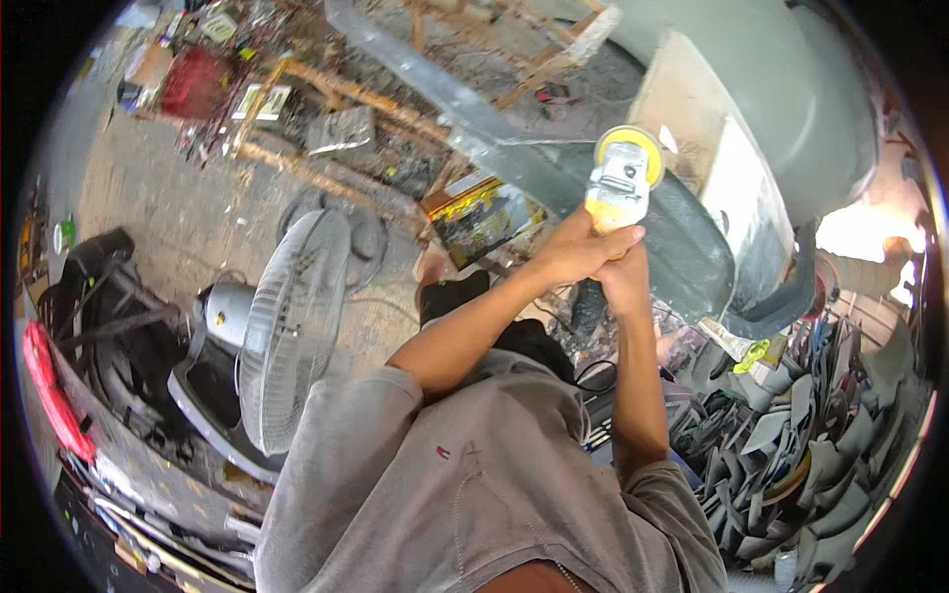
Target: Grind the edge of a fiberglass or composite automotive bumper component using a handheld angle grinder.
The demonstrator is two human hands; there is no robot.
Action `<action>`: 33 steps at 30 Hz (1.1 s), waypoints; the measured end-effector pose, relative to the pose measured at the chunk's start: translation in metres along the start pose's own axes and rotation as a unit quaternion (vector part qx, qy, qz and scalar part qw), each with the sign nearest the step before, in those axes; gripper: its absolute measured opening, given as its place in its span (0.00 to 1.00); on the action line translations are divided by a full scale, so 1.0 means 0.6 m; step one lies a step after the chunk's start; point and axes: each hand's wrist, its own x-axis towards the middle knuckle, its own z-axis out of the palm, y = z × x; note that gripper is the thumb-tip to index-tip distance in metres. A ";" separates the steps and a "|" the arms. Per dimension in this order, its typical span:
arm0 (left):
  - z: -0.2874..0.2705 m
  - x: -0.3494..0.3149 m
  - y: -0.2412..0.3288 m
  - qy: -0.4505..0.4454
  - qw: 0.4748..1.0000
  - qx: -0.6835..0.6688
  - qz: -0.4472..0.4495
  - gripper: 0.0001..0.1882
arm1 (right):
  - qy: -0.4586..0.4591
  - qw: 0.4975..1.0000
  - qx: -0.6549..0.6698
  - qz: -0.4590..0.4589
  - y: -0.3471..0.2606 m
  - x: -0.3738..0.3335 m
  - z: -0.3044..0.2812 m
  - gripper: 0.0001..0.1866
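Observation:
In front of me, my left hand point(575, 247) and my right hand point(625, 279) are both wrapped round an angle grinder point(619, 203) with a silver head and a yellowish body. At its far end is a round disc point(653, 156) with a yellow rim. The disc is over a long dark grey molded panel point(689, 242), which looks like a vehicle bumper. Whether the disc touches it I cannot tell. The panel runs from the upper middle down to the right. The grinder's rear part is hidden by my hands.
A large fan point(297, 331) stands to my left. Wooden framing point(366, 96) and a yellow-and-black box point(484, 219) lie beyond. Many grey offcuts point(791, 445) are piled on the right, below a big rounded grey-green panel point(791, 89) and a pale board point(707, 128). A red item point(54, 395) is far left.

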 end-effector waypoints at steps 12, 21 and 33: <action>-0.078 -0.040 0.003 0.061 0.995 -0.064 0.045 0.20 | -0.081 0.994 -0.068 0.037 -0.002 0.020 0.086 0.20; -0.101 -0.051 0.006 0.071 0.997 -0.036 0.018 0.21 | -0.095 0.994 -0.009 0.045 0.014 0.018 0.108 0.20; -0.004 0.006 0.007 -0.054 0.993 0.106 -0.022 0.26 | 0.065 0.995 0.080 0.003 0.012 -0.016 0.014 0.16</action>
